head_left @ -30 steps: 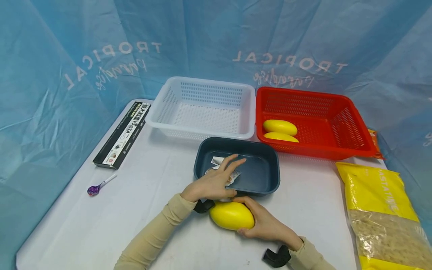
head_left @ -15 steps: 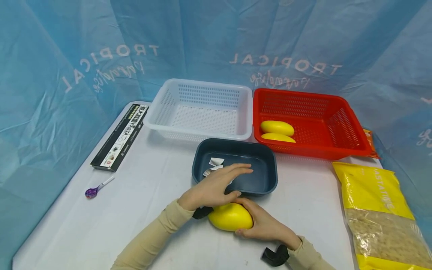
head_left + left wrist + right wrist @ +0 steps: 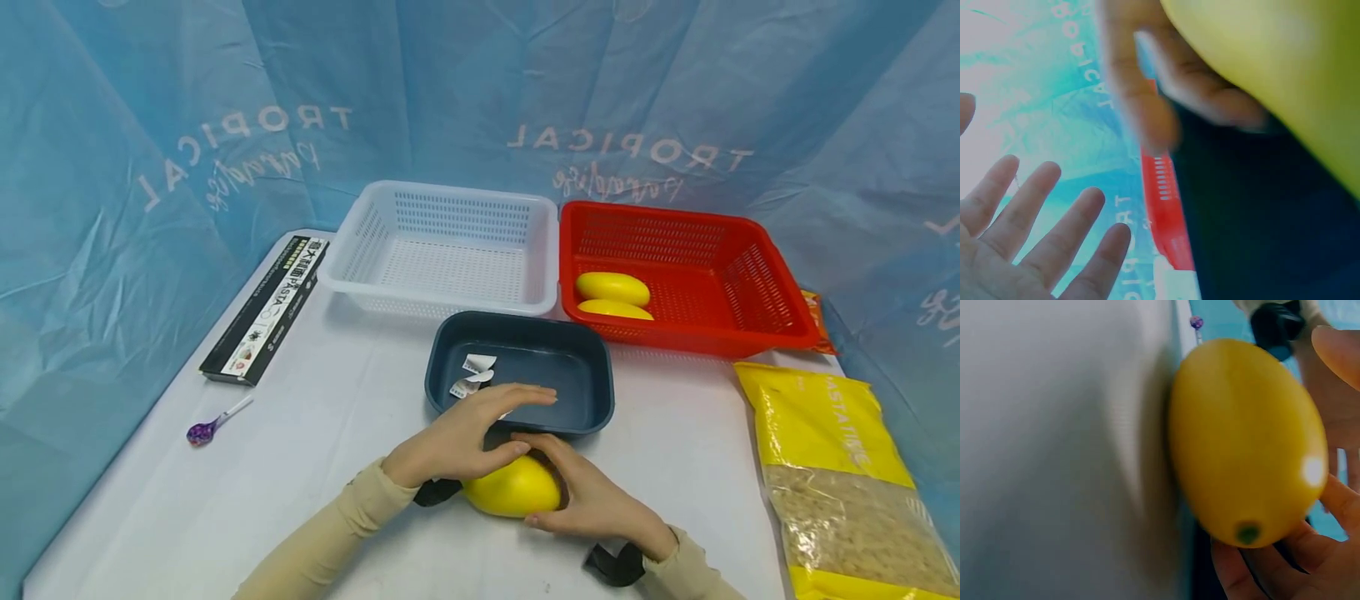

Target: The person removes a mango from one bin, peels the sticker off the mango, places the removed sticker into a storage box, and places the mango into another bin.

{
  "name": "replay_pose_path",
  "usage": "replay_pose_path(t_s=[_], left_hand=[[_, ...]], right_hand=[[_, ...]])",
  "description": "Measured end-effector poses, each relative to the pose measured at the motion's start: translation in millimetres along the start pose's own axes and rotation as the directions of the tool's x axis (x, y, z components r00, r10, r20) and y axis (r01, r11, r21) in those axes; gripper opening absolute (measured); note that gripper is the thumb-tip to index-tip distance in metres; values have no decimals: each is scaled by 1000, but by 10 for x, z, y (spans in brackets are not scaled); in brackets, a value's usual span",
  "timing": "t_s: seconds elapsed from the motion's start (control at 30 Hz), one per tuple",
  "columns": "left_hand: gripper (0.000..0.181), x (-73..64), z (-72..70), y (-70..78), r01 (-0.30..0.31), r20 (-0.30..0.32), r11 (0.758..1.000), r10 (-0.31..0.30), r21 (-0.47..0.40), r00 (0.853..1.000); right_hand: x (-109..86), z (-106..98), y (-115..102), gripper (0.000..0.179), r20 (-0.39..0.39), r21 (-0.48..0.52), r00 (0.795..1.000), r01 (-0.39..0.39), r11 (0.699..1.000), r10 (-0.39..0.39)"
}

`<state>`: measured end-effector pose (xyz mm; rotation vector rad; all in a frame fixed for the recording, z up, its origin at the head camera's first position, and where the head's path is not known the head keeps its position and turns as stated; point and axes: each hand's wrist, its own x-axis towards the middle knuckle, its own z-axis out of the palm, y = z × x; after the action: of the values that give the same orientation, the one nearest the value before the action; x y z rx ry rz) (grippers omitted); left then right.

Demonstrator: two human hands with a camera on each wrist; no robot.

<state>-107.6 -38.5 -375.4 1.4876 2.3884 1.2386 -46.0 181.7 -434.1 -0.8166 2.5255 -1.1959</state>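
Note:
A smooth yellow oval fruit (image 3: 517, 487) with a green spot at one end lies on the white tabletop before the dark blue tub (image 3: 606, 379). My right hand (image 3: 592, 492) curves round its right end, fingers behind and thumb in front. In the right wrist view those fingers meet the fruit (image 3: 1247, 444) low down, while the thumb stands off it. Above the fruit and the tub's near edge is my left hand (image 3: 465, 433), fingers extended and holding nothing. The left wrist view shows spread left fingers (image 3: 1063, 231). Torn white paper scraps (image 3: 476, 375) lie in the tub.
A white basket (image 3: 450, 300) and a red basket (image 3: 690, 337) holding two yellow fruits (image 3: 611, 287) stand behind the tub. Left are a black pasta box (image 3: 262, 312) and a lollipop (image 3: 213, 425). A yellow pasta bag (image 3: 843, 475) lies right, an orange packet (image 3: 817, 321) behind it.
My left hand has drawn back a little toward me from over the tub, exposing more paper scraps. My right hand stays round the fruit, which has barely moved. The view has shifted slightly.

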Motion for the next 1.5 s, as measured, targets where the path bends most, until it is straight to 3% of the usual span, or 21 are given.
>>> replay_pose_path(t_s=[0.2,0.4,0.6,0.7,0.77,0.9,1.0,1.1,1.27,1.4,1.5], left_hand=[[47,-99,-4,-61,48,-48,993,-53,-104,997],[34,-111,13,-71,-16,-58,993,9,-116,998],[30,-116,81,-61,-105,-27,992,103,-68,994],[31,-143,124,-50,-121,-4,990,121,-69,993],[31,-168,150,-39,-117,18,991,118,-72,993],[32,-220,194,-19,-51,91,997,56,-66,994],[37,-241,217,-2,35,174,999,-30,-24,984],[41,-253,244,-12,95,234,995,-100,33,967],[48,-255,293,-73,136,282,987,-154,81,947],[54,-251,341,-111,172,322,980,-196,100,926],[56,-248,373,-124,179,331,978,-203,102,922]], right_hand=[[-43,-101,-44,79,-75,-4,993,89,996,-89],[-63,-317,-39,67,-138,104,982,141,985,-126],[-75,-523,39,61,-285,200,945,222,954,-161],[-83,-586,64,60,-366,231,922,219,948,-124],[-81,-621,92,61,-429,229,897,220,948,-105],[-56,-707,149,66,-572,218,818,221,950,-59],[-33,-807,188,65,-680,212,733,208,955,-8],[-21,-919,210,62,-762,231,642,146,962,85],[-31,-1045,257,62,-833,258,519,56,965,193],[-38,-1106,384,63,-877,264,431,57,963,215],[-40,-1155,488,64,-903,281,354,56,958,244]])
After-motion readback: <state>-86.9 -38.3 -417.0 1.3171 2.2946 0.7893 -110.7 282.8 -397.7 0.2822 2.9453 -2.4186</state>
